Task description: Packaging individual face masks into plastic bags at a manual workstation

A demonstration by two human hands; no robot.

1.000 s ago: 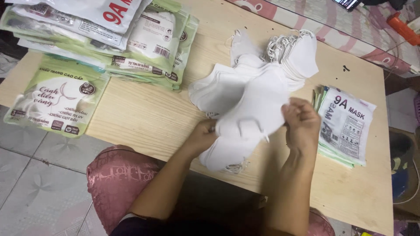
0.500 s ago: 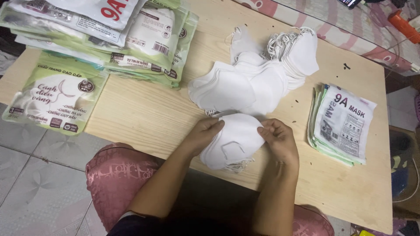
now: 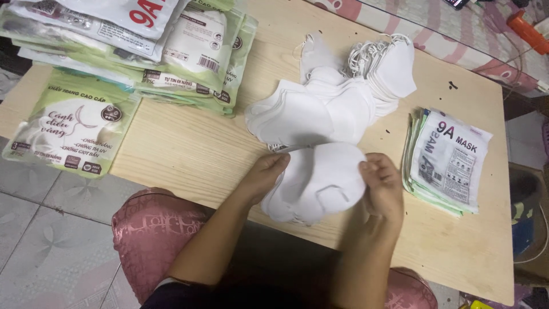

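From the head camera I look down on a pale wooden counter with both of my hands working at its near edge. Between them I hold a small stack of white face masks, lying flat and low, just above or on the counter's front edge; I cannot tell whether it rests on the wood. My left hand pinches the stack's left side, thumb on top and fingers curled underneath, so it is closed on the masks. My right hand grips the right side, fingers folded over the edge and closed on the same stack. The stack sits squarely between the two hands, touching both. Just beyond it, nearer the middle of the counter, lies a loose heap of more white masks with their ear loops tangled at the far end; the held stack's upper edge nearly meets that heap. To the right of my right hand, close by but apart, is a neat pile of printed white-and-green pouches. At the far left, a larger sprawl of green-and-white pouches overhangs the counter's corner. Below my forearms a pink patterned stool cushion shows against the tiled floor.
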